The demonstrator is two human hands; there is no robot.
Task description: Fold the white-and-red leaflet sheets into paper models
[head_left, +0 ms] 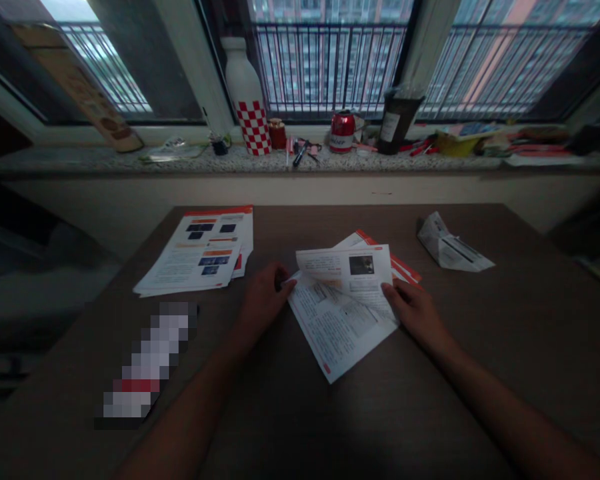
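Centrally, a white printed paper sheet with orange trim [340, 313] is gripped on the dark brown tabletop [290, 413], its left edge pinched by the left hand [263, 299] fingers, its right edge by the right hand [416, 312] fingers; a stack of printed white sheets [200, 250] lies well left of them.

Single head-worn view, from above the near edge of a dark table [300, 413], facing forward and down, close over left hand [263, 300] and right hand [415, 310] on a folded leaflet [340, 313] at centre, windowsill [130, 160] and barred window [330, 67] far across the top.
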